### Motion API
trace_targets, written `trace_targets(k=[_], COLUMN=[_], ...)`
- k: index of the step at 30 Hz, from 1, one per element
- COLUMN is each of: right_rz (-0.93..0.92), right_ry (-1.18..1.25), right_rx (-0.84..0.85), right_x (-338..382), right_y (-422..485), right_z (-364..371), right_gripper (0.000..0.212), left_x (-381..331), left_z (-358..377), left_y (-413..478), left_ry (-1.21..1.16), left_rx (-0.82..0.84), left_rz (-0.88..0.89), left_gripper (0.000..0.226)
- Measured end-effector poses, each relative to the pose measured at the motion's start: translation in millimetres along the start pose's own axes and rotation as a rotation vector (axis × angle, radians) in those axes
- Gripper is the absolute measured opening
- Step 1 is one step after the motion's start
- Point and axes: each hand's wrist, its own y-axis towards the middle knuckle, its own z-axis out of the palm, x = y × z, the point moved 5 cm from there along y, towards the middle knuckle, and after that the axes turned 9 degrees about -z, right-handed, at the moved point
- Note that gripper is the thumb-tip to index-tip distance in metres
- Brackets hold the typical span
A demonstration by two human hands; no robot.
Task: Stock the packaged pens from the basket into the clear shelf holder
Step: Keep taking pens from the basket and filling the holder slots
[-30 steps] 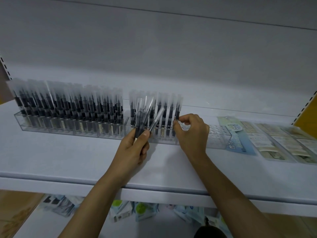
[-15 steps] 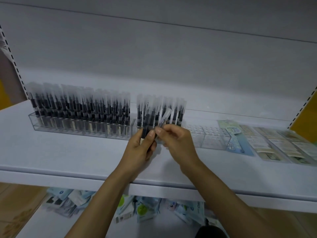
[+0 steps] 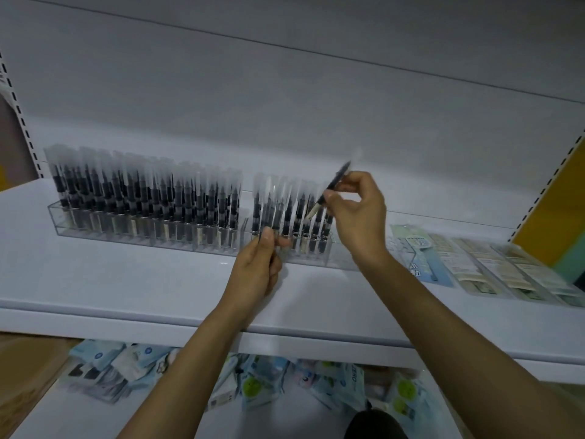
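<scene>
Two clear shelf holders stand on the white shelf [image 3: 126,286]. The left holder [image 3: 95,229] is full of upright packaged black pens. The right holder [image 3: 335,258] has pens in its left part, and its right cells show none. My left hand [image 3: 256,267] grips a small bunch of packaged pens [image 3: 272,213] just in front of the right holder. My right hand [image 3: 357,210] pinches a single packaged pen [image 3: 332,188], tilted, above the right end of the standing pens. The basket is out of view.
Flat carded packets [image 3: 421,258] and beige packets [image 3: 506,274] lie on the shelf to the right of the holders. A lower shelf below holds a heap of blue and green packets [image 3: 253,384]. An upright with slots [image 3: 19,115] stands at the left; a yellow panel [image 3: 550,210] at the right.
My right hand took one pen from the bunch in my left hand and lifted it up and to the right, over the right holder. The left hand stayed in place.
</scene>
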Motion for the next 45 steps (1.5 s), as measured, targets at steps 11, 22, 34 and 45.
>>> trace_targets(k=[11,22,34,45], right_rz=[-0.03,-0.086,-0.016,0.178], right_ry=[-0.267,-0.395,-0.421,0.243], right_rx=[0.213,0.123,0.137,0.185], right_x=[-39,-36,-44,-23], right_y=[-17,-24,-30,-72], right_z=[38,42,44,21], right_gripper=[0.018,0.02,0.02,0.018], left_x=[4,1,1,-4], left_z=[-2,-4,-3,5], left_y=[2,0,1,-4], left_ry=[0.088,0.004,0.033,0.003], left_rx=[-0.021,-0.034,-0.047,0.119], left_rz=[0.016,0.018,0.019,0.037], left_gripper=[0.017,0.019,0.02,0.023])
